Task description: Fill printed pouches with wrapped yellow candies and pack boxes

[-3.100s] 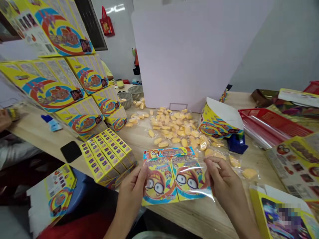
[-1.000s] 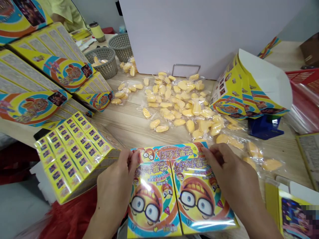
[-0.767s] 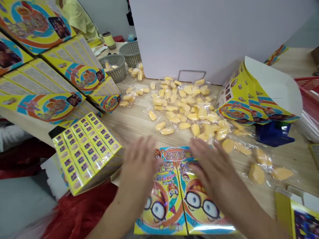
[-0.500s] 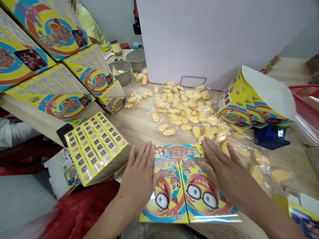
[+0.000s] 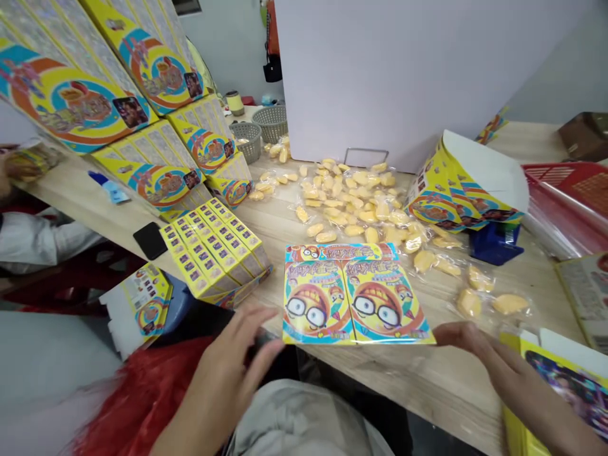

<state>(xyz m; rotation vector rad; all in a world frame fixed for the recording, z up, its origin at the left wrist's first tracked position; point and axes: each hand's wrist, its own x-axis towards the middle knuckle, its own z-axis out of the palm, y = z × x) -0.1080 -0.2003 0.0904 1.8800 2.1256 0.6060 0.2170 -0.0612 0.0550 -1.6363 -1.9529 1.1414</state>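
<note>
2 glossy rectangular packs (image 5: 312,303) lie between left hand (image 5: 228,356), grip spread, and right hand (image 5: 481,348), grip unclear.

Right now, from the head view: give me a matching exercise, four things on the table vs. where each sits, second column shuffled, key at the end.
Things
1. Cartoon-face pack
2. Wrapped yellow pieces
3. Red basket
4. Black flat rectangle

Places
A. Cut off by the picture's right edge
B. Just left of the block of small yellow boxes
C. Between the left hand and the right hand
D. Mostly scattered in front of the big white board

Pairs: 1-C, 2-D, 3-A, 4-B
</note>
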